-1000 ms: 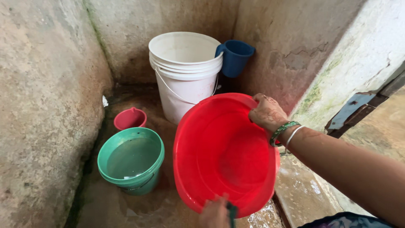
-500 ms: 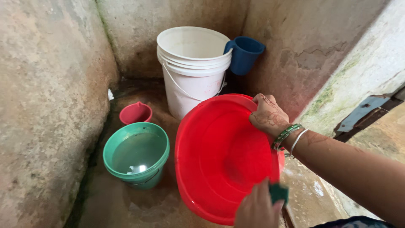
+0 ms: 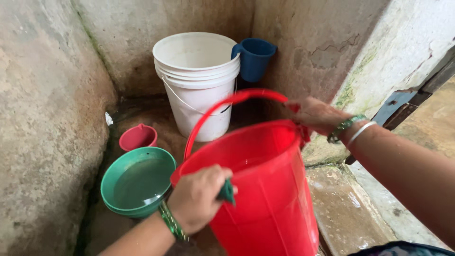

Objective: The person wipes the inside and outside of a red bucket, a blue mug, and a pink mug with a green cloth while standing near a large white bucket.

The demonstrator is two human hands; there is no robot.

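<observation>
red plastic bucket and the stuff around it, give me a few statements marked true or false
1. The left hand presses a small dark green scrubber against the rim of the red plastic bucket. True.
2. The right hand rests on the white plastic bucket. False: it holds the red bucket's rim where the handle joins.
3. A dark blue plastic mug hangs on the white bucket's rim. True.
4. The round green plastic basin is dry. False: it holds water.
5. The red bucket's handle lies folded down. False: it arches up above the rim.
6. A small red plastic mug sits behind the green basin. True.
</observation>
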